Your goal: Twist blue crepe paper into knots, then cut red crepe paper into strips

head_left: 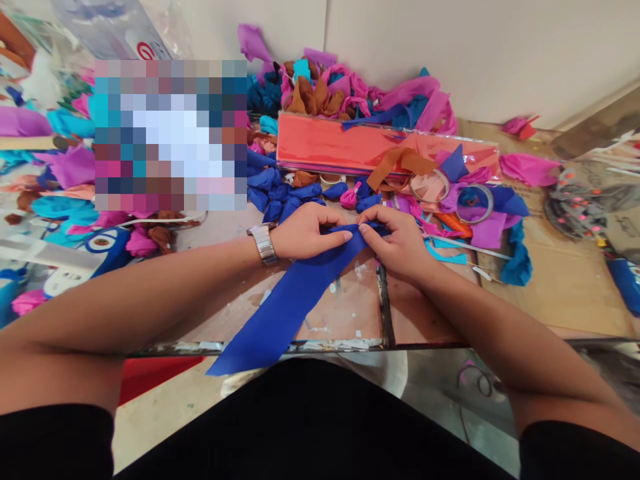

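Observation:
A long strip of blue crepe paper [305, 290] slants across the table, its loose end hanging over the front edge. My left hand [307, 232], with a metal watch [263, 243] on its wrist, pinches the strip's upper end from the left. From the right, my right hand [393, 240] grips the same end, and the two thumbs nearly meet on the paper. Just beyond my fingers lies a heap of blue twisted paper pieces [285, 197]. What the fingers hold underneath the paper is hidden.
A flat pack of red paper [325, 143] lies behind the hands, before a pile of coloured scraps [345, 90]. Tape rolls [475, 203] sit to the right, near cardboard [565, 293]. At left are a blue-and-white object [87, 260] and a clear plastic jug [110, 30]; one area is pixelated.

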### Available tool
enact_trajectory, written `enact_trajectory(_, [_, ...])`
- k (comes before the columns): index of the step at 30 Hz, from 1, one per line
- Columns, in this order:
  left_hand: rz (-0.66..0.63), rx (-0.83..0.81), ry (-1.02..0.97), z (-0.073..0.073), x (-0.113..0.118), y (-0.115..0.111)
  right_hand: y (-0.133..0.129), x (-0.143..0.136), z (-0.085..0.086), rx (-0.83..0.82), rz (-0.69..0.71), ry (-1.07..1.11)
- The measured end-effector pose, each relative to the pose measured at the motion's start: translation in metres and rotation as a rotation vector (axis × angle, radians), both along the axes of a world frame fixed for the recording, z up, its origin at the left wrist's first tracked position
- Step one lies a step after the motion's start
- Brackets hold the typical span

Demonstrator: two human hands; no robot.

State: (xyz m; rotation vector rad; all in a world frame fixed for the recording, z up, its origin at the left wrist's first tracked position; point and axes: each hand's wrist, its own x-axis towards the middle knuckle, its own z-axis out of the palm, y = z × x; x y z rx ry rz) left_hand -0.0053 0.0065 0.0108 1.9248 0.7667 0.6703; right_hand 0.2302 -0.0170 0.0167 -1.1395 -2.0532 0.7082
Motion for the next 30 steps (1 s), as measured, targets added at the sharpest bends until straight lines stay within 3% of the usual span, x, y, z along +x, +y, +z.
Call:
enact_trajectory(10, [-0.03, 0.099, 0.059, -0.0016, 0.0011, 0.0016, -0.0008, 0.0001, -0.0014, -0.027, 0.035, 0.017])
enact_trajectory(23, [-0.05, 0.045, -0.037, -0.0043, 0.0014, 0.0008, -0.0023, -0.0027, -0.0006, 0.019, 0.073, -0.003])
enact_trajectory(30, [-0.069, 0.056, -0.012, -0.0031, -0.0008, 0.0015, -0.0029, -0.003, 0.0009, -0.035, 0.041, 0.04])
